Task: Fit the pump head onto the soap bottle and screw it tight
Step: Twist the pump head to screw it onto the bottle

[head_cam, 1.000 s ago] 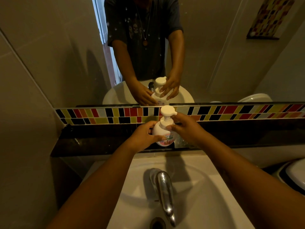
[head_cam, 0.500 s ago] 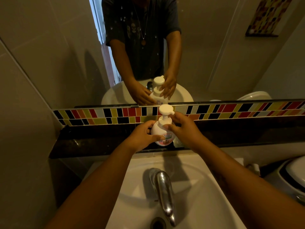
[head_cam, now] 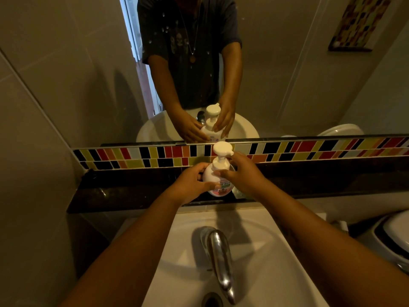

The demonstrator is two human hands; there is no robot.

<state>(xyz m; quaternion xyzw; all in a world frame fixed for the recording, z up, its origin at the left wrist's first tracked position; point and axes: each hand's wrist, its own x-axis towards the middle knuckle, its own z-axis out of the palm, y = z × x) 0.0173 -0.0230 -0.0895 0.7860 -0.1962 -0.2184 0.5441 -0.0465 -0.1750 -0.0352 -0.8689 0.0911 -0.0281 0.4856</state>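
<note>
A round white soap bottle (head_cam: 210, 177) with a pink and green label stands upright on the dark ledge (head_cam: 132, 191) behind the sink. A cream pump head (head_cam: 222, 151) sits on its neck, spout to the right. My left hand (head_cam: 190, 185) wraps the bottle's left side and front. My right hand (head_cam: 241, 173) has thumb and fingers around the pump collar at the bottle's shoulder. The bottle's base is partly hidden by my hands.
A white sink (head_cam: 254, 262) with a chrome tap (head_cam: 218, 255) lies below the ledge. A strip of coloured tiles (head_cam: 309, 149) runs under the mirror (head_cam: 287, 74), which reflects a person and the bottle. A white toilet (head_cam: 396, 238) is at the right edge.
My right hand's grip has shifted a little around the pump collar. The bottle stays in the same spot on the ledge with my left hand still on it.
</note>
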